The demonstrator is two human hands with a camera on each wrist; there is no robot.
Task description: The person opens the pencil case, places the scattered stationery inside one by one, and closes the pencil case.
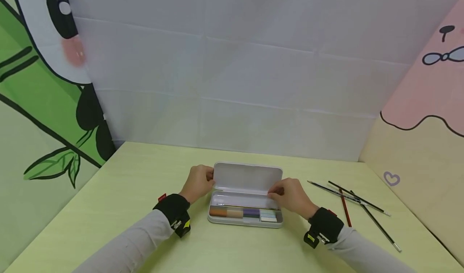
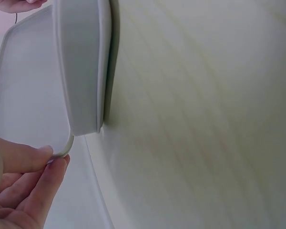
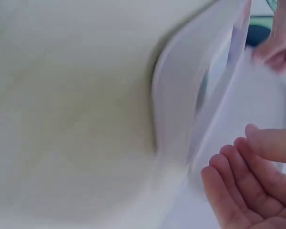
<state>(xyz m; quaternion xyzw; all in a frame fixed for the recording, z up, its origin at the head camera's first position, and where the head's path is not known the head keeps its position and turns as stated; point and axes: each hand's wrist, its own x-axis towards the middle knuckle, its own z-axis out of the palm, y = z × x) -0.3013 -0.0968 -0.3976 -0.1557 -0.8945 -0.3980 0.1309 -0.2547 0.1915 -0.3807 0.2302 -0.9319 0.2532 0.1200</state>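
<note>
A white pencil case (image 1: 245,224) stands on the table with its hinged lid (image 1: 247,178) raised. Inside lie an orange block (image 1: 218,212), a beige one (image 1: 235,213), a purple one (image 1: 251,213) and pale blocks (image 1: 268,215); a thin stick lies behind them. My left hand (image 1: 197,182) pinches the lid's left edge between thumb and fingers, as the left wrist view confirms. At the right side of the lid is my right hand (image 1: 293,196). In the right wrist view its thumb and loosely bent fingers (image 3: 243,176) are apart, with nothing between them.
Right of the case, several dark pencils (image 1: 377,222) and a red pencil (image 1: 345,207) lie crossed on the pale yellow table (image 1: 152,164). A white sheet (image 1: 253,71) hangs behind. Printed panels with cartoon figures border both sides.
</note>
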